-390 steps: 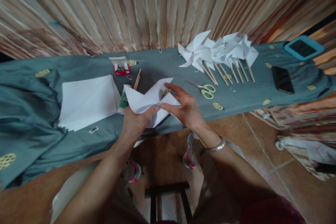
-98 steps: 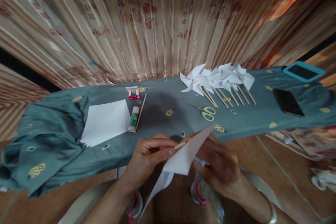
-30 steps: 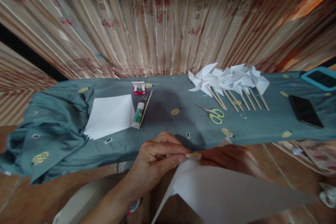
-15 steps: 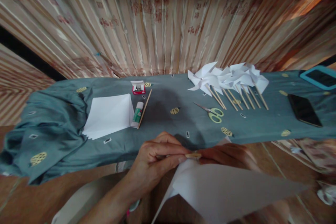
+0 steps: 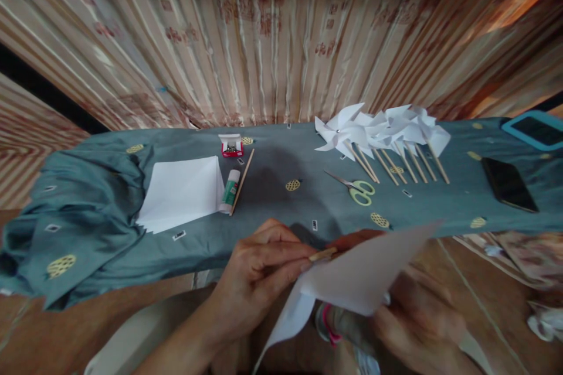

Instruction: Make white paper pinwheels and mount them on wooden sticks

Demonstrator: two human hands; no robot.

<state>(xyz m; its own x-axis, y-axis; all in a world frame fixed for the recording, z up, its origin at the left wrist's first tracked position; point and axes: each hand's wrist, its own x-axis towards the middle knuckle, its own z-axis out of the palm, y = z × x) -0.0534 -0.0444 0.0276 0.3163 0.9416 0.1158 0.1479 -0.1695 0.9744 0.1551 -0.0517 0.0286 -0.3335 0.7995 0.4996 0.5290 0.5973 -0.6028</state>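
My left hand [image 5: 264, 275] is closed in a pinch on a short wooden stick [image 5: 323, 255], whose tip shows past the fingertips. Against the stick lies a large sheet of white paper [image 5: 352, 281], bent into curved flaps like a pinwheel's. My right hand [image 5: 417, 316] is closed at the paper's right side and blurred by motion. The sheet hides part of it, and a finger shows above the paper's top edge close to the stick.
On the cloth-covered table [image 5: 281, 217] lie a paper stack [image 5: 180, 193], a glue stick [image 5: 230, 190], a thin wooden stick [image 5: 243, 181], a red box of pins [image 5: 231, 146], scissors [image 5: 358, 190], several finished pinwheels [image 5: 347, 129], a black phone [image 5: 510, 184] and a blue-framed device [image 5: 536, 130].
The right side of the paper has swung up and inward, and its flaps have changed shape. My right hand has moved lower and right. My left hand keeps its pinch nearly in place.
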